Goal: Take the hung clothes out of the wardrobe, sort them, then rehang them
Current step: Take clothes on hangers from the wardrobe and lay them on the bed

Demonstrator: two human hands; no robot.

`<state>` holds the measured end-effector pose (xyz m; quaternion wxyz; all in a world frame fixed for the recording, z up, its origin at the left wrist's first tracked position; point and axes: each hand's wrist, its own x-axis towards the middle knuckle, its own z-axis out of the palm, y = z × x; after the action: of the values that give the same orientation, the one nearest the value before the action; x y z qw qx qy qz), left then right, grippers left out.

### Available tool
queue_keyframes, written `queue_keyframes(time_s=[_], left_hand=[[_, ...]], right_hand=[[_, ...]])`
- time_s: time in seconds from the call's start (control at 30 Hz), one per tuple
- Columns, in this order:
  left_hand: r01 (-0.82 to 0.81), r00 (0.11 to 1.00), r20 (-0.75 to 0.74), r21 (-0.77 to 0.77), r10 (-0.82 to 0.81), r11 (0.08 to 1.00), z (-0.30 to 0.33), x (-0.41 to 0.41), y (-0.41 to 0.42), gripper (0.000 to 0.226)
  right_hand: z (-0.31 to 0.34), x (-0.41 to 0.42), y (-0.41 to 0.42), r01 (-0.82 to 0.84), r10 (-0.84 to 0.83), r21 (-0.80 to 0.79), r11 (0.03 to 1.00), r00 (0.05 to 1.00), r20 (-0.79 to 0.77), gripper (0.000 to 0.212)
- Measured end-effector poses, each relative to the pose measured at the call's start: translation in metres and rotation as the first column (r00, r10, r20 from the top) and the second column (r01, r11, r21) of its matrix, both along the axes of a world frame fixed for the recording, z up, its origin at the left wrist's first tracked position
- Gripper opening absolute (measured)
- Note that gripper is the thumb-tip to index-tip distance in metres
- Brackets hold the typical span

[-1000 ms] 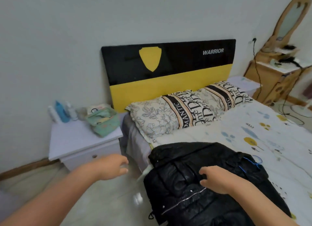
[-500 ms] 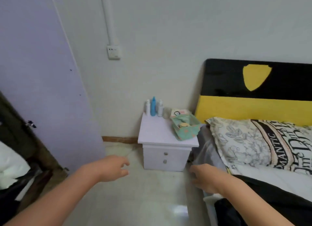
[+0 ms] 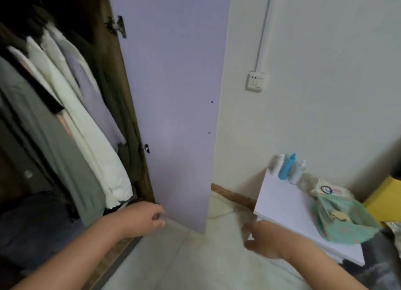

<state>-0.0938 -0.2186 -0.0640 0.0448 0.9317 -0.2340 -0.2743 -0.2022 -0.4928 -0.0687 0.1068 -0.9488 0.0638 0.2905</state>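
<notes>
The open wardrobe fills the left of the head view, its lilac door swung outward. Several clothes hang inside: a grey-green coat, a white padded jacket, a lilac garment and a dark olive one. My left hand hovers low by the door's bottom edge, fingers loosely curled, holding nothing. My right hand is empty too, fingers relaxed, in front of the nightstand.
A white nightstand stands at the right with small bottles and a green patterned basket. A wall socket sits above it. Dark folded items lie on the wardrobe floor. Pale tiled floor lies below.
My view has swung left from the bed and black jacket to the open wardrobe. Both hands left the jacket and stay empty in front of me.
</notes>
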Motion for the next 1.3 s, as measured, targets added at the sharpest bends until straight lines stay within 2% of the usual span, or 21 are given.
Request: queue_keyframes(time_s=[0.2, 0.4, 0.53, 0.73, 0.83, 1.0, 1.13, 1.2, 1.3], left_hand=[[-0.249, 0.968, -0.058, -0.05, 0.246, 0.967, 0.003, 0.025, 0.036, 0.039], [-0.508, 0.861, -0.069, -0.121, 0.504, 0.853, 0.012, 0.035, 0.068, 0.042], [-0.6, 0.8, -0.087, -0.116, 0.594, 0.791, 0.018, 0.031, 0.092, 0.042], [-0.683, 0.729, -0.029, -0.11, 0.684, 0.722, 0.031, 0.05, 0.141, 0.039], [-0.7, 0.704, 0.01, -0.156, 0.71, 0.697, 0.042, 0.072, 0.172, 0.042], [-0.69, 0.655, 0.143, -0.287, 0.742, 0.664, 0.057, 0.123, 0.235, 0.038], [-0.599, 0.596, 0.266, -0.481, 0.758, 0.64, 0.075, 0.171, 0.267, 0.04], [-0.536, 0.525, 0.358, -0.565, 0.772, 0.627, 0.086, 0.194, 0.273, 0.043], [-0.479, 0.42, 0.342, -0.704, 0.841, 0.525, 0.097, 0.224, 0.277, 0.054]], right_hand=[[0.005, 0.102, 0.023, -0.256, 0.256, 0.007, 0.967, 0.966, 0.033, 0.05], [0.026, 0.184, 0.06, -0.478, 0.476, 0.01, 0.879, 0.877, 0.066, 0.049], [0.038, 0.215, 0.1, -0.566, 0.563, 0.018, 0.824, 0.822, 0.085, 0.046], [0.06, 0.255, 0.178, -0.688, 0.672, 0.06, 0.724, 0.722, 0.168, 0.038], [0.064, 0.278, 0.222, -0.709, 0.678, 0.092, 0.699, 0.698, 0.228, 0.042], [0.087, 0.309, 0.299, -0.721, 0.6, 0.146, 0.677, 0.655, 0.459, 0.047], [0.107, 0.339, 0.358, -0.707, 0.413, 0.262, 0.657, 0.628, 0.659, 0.057], [0.117, 0.35, 0.383, -0.708, 0.291, 0.355, 0.61, 0.617, 0.731, 0.06], [0.129, 0.363, 0.412, -0.689, 0.143, 0.462, 0.558, 0.628, 0.765, 0.063]])
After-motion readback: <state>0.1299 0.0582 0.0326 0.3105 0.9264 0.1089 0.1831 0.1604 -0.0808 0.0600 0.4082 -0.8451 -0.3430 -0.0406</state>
